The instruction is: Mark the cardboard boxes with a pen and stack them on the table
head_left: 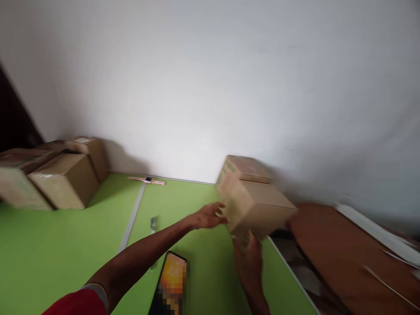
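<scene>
A brown cardboard box [271, 210] stands near the right edge of the green table, in front of another cardboard box [247, 168] by the wall. My left hand [208, 215] reaches to the near box's left side, fingers curved and apart, fingertips at or just touching the cardboard. Below the front of that box is my right hand [249, 258], its thumb and fingers spread near the lower edge. Blur hides whether its fingertips press on the box. Neither hand is wrapped round anything.
Several cardboard boxes [65, 179] stand at the left by the wall. A pink-strapped watch [148, 180] lies at the table's back edge. A pen-like object [152, 224] and a lit phone [172, 275] lie nearer me. Right of the table is a brown surface [324, 245].
</scene>
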Demonstrator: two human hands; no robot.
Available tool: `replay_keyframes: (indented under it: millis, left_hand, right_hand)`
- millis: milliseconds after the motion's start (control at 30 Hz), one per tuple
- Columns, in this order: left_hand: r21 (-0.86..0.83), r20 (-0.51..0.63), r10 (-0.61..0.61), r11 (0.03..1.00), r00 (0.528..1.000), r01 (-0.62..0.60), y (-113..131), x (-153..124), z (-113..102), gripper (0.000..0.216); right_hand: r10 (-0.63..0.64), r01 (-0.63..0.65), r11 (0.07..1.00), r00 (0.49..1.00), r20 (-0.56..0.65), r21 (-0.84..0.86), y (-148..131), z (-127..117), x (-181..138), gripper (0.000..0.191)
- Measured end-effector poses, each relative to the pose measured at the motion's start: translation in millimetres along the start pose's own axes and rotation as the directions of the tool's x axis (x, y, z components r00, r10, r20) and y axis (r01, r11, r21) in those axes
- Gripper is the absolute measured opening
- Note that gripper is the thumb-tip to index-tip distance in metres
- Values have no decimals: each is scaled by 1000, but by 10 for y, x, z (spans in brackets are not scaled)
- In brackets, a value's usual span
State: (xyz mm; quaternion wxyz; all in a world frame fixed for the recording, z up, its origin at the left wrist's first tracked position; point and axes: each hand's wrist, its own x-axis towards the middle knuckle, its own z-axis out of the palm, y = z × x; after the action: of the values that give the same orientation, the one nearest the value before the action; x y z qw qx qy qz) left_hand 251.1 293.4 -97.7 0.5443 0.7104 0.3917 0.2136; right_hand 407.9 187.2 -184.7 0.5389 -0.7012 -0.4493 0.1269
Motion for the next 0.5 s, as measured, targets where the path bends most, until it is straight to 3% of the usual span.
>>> replay_keyframes:
  millis: [100, 167, 200, 233, 267, 333, 367, 400, 433, 467, 500]
  left_hand:
    - [-62, -31, 15, 998, 999, -17, -304, -769, -409, 50]
    - [-65, -226, 12, 998, 974, -27, -534, -1357, -805, 47]
    - [-52, -370, 9, 998, 929, -31, -652, -1659, -1033, 44]
    - [-32, -531, 9, 999, 848, -30, -773, -1959, -1275, 42]
    - [-8, -683, 10, 1000, 730, -21, -893, -2248, -1523, 43]
    - [28, -903, 18, 999, 430, 17, -1128, -2772, -2002, 50]
    - [37, -961, 25, 999, 276, 39, -1239, -2995, -2214, 54]
    - [44, -989, 35, 997, 143, 64, -1342, -3186, -2397, 59]
    - [48, -998, 44, 995, 53, 87, -1437, -3341, -2544, 62]
    - [51, -999, 51, 993, 2, 109, -1522, -3458, -2656, 64]
    - [54, -998, 56, 990, -13, 128, -1597, -3536, -2733, 65]
  right_hand:
    - [-37, 33, 999, 959, 280, 20, -365, 243, -186, 67]
    - [-107, 71, 993, 850, 515, 90, -757, 569, -318, 61]
    - [-152, 83, 987, 774, 615, 140, -990, 762, -403, 61]
    - [-202, 87, 976, 690, 695, 198, -1237, 965, -501, 62]
    - [-251, 83, 964, 603, 757, 254, -1486, 1174, -611, 62]
    - [-339, 54, 934, 439, 832, 352, -1951, 1607, -844, 62]
    - [-373, 43, 921, 387, 843, 388, -2153, 1834, -954, 63]
    - [-395, 31, 911, 358, 846, 412, -2331, 2071, -1049, 65]
    - [-403, 17, 905, 354, 844, 424, -2486, 2319, -1124, 71]
    - [-399, 0, 904, 365, 841, 428, -2620, 2577, -1174, 80]
    - [-385, -25, 904, 388, 837, 428, -2736, 2842, -1199, 90]
